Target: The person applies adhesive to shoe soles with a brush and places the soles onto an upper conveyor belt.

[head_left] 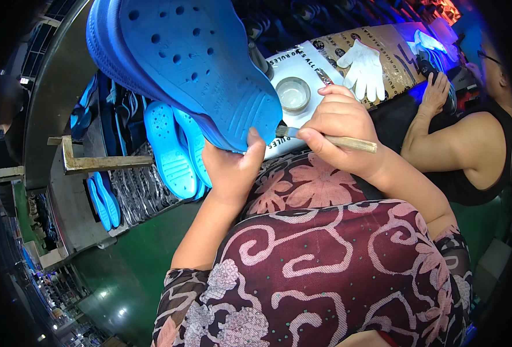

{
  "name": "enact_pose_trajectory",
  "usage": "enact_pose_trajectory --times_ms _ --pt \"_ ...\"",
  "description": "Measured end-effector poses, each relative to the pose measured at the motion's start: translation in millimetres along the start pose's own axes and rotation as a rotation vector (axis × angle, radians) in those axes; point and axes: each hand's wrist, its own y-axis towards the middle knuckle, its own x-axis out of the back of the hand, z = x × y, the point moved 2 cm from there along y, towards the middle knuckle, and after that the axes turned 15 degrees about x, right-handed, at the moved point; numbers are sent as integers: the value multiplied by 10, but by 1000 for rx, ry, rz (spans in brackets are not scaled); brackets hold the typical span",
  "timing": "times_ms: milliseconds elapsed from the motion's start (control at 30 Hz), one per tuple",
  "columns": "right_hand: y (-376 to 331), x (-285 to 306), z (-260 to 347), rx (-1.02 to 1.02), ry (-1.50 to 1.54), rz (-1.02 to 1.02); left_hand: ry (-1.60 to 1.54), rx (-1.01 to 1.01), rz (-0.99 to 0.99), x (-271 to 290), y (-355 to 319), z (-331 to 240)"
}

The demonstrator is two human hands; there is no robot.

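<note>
A large blue foam shoe sole (pixel 210 75), dotted with holes and ridged at the heel, is tilted up close in front of me. My left hand (pixel 233 168) grips its heel end, with the thumb lying on the upper face and the fingers hidden beneath. In my right hand (pixel 340 124) is a small flat brush (pixel 354 143) with a wooden handle, pinched between thumb and fingers. The brush's bristle end meets the heel edge of the sole. Just beyond the right hand, a round glass jar (pixel 293 94) stands on a white printed sheet (pixel 296 61).
A white glove (pixel 363 70) lies on taped brown cardboard (pixel 397 61). More blue soles (pixel 170 153) rest at the left beside a wooden bar (pixel 108 164). On the right, a co-worker's bare arm (pixel 449 141) reaches to the bench.
</note>
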Motion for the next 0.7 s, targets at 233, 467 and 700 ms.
enact_pose_trajectory --times_ms 233,467,700 --pt "5 63 -3 -74 35 -8 -20 31 -49 -4 -16 11" --pt "-32 27 -17 -50 10 30 -74 6 -43 -4 18 47" --pt "-6 16 -21 -85 42 -50 -80 24 -49 -30 16 4"
